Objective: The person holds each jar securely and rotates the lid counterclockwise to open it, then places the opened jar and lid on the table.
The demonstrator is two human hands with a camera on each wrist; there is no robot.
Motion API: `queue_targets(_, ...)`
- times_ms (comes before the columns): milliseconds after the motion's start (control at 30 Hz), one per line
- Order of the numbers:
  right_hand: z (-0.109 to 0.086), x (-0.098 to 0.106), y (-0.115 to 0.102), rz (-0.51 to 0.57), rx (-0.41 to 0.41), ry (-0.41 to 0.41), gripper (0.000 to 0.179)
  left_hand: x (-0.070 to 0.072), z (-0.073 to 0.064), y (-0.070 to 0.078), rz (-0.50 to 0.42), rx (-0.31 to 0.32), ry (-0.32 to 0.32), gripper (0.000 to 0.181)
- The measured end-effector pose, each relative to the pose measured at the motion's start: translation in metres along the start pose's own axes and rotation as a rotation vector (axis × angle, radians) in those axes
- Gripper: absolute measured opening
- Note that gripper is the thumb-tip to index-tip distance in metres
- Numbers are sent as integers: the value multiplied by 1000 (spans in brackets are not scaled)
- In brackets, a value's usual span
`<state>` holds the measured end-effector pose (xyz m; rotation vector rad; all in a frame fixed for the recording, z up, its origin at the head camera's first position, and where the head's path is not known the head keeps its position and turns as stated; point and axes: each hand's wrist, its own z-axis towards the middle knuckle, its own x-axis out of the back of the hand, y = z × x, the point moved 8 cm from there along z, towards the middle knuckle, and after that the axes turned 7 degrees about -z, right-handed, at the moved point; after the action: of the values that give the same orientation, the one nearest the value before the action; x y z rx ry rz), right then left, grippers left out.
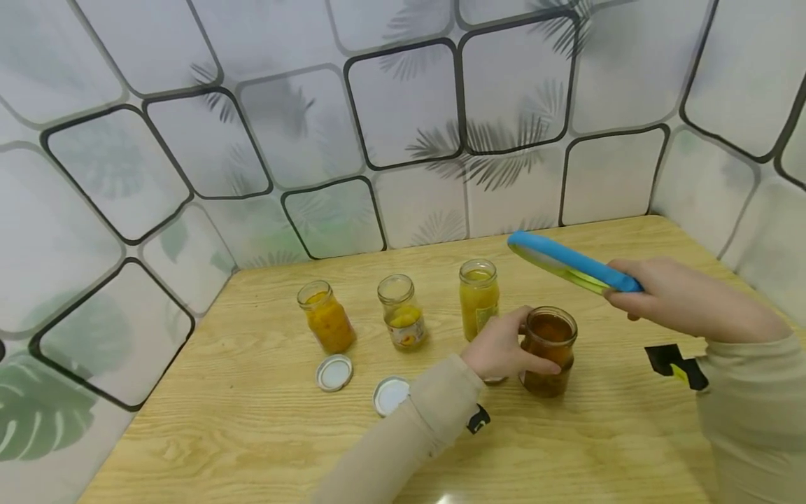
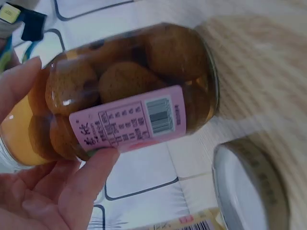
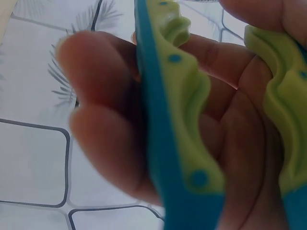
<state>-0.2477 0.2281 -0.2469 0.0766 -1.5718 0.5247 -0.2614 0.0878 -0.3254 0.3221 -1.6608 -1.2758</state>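
My left hand (image 1: 504,346) grips a glass jar (image 1: 549,360) of dark round fruit in amber liquid, thumb and fingers on opposite sides. In the left wrist view this jar (image 2: 129,86) shows a pink label with a barcode, and its base is near the wooden table. Up and to the right of the jar, my right hand (image 1: 655,294) holds a blue and green jar opener (image 1: 569,262) in the air. In the right wrist view the fingers curl round one arm of the jar opener (image 3: 187,115); its second arm lies against the palm. Both arms have wavy green inner edges.
Left of the held jar stand lidless jars: a yellow one (image 1: 478,297), one with pale fruit (image 1: 403,318) and an orange one (image 1: 330,325). Jar lids (image 1: 334,372) lie before them, one partly behind the left sleeve (image 1: 409,434). A patterned wall (image 1: 409,105) backs the table.
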Motion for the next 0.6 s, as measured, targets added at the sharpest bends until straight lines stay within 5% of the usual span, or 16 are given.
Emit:
queue_targets(233,-5,3,8,-8,-49,15,18,2,24,-3,-47,77,134,55)
queue_targets(600,-12,12,14,-36,-69,55,21,-1,50,-1,-103,104,240,47)
